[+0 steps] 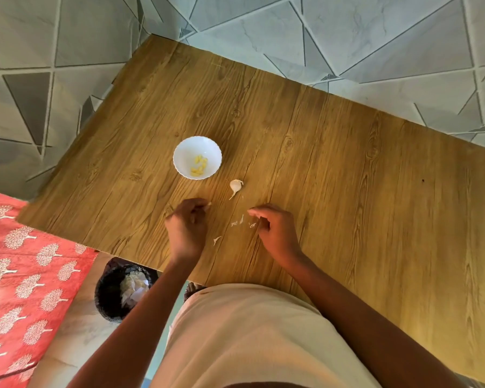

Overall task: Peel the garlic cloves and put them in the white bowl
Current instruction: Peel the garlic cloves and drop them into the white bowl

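**Wood-grain surface, two hands low over the peel scraps**

Wood-look laminate is what we're working on here, a big surface [319,152] with loads of bare room to the right and toward the far edge.

Our left hand [186,224] has its fingers curled in, and something small and pale pokes out at the fingertips. It looks like a garlic clove [208,204] pinched there, though it's too tiny for us to be sure whether it's clove or skin. Our right hand [273,228] hovers just over the surface with fingers loosely curled and the forefinger pointing left; we can't tell if it's holding a bit of skin or nothing at all.

Between the two hands lie a few peel scraps [237,223], with another bit nearer us, just right of the left wrist.

Just beyond the hands sits the rest of the garlic bulb [235,186], stem pointing back at us. Up and left of that, close by but not touching, is the white bowl [185,152] with several yellowish peeled cloves [199,165] in it.

Edges: the near edge runs right under our wrists, and the left edge slants close past the bowl. Down on the floor by the near-left corner there's a black bin [109,292] with papery waste in it, next to a red patterned cloth [25,275].
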The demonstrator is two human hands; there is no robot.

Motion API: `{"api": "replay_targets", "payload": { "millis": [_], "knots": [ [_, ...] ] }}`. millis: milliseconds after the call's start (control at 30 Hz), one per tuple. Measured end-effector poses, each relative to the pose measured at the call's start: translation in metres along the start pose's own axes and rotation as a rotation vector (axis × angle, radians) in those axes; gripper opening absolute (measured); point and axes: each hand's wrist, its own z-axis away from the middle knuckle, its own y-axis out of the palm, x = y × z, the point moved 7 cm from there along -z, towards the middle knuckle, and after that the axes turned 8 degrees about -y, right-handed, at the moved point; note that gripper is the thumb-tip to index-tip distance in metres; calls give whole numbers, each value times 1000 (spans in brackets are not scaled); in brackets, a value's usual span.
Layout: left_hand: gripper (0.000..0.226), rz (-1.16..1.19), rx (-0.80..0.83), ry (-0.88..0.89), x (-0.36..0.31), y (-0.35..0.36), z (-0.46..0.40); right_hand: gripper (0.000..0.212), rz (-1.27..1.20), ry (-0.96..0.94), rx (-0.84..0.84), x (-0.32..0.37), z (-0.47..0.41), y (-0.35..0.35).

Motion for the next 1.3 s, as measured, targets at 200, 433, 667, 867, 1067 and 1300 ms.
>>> {"api": "replay_targets", "payload": {
  "millis": [200, 433, 667, 867, 1067, 1300],
  "knots": [
    [19, -146, -59, 161, 21, -16, -4, 49, 183, -10, 47, -11, 3, 20],
    [29, -78, -20, 149, 26, -28, 30, 54, 300, -96, 118, -8, -3, 51],
    [25, -63, -26, 186, 29, -35, 40, 48, 307, -362, 190, 13, 34, 51],
    [23, -124, 124, 289, 38, -36, 53, 54, 428, 170, -16, -15, 33, 28],
    [28, -84, 244, 349, 42, -36, 49, 56, 320, -39, 181, 36, 38, 80],
    [31, -54, 306, 381, 47, -41, 45, 61, 392, 237, 2, 16, 16, 59]
  ]
}}
